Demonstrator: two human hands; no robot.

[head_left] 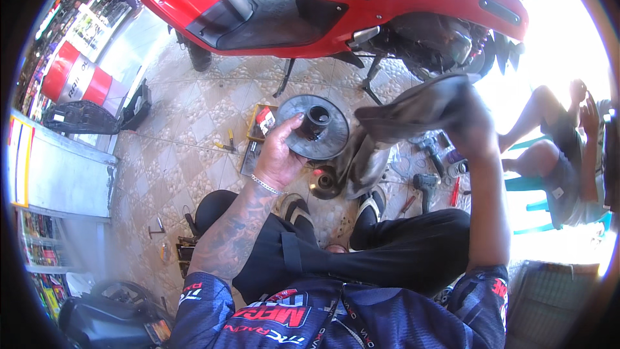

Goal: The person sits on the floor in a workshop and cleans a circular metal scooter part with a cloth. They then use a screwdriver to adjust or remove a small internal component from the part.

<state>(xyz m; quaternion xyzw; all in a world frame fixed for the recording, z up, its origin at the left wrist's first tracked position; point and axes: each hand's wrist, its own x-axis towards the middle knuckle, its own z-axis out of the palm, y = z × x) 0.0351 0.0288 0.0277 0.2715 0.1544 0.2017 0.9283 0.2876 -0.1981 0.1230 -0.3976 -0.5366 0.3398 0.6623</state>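
Raised over the floor in front of me is a dark metal pulley disc (332, 143) with a short round hub standing up at its middle. My left hand (281, 156) grips it by its near left side, thumb on top beside the hub. To the right, my right hand (475, 130) is closed on a dark grey cloth (413, 111), which hangs in loose folds down toward my feet. The hand and cloth are smeared by motion. A smaller round metal part (316, 189) lies on the floor between my shoes, partly behind the cloth.
A red scooter (278, 19) stands across the far side. Pliers (227, 142) and a small parts box (258, 124) lie left of the disc. Power drivers (425, 187) and a red-handled tool (456, 189) are at right. Another person (555, 148) sits at far right.
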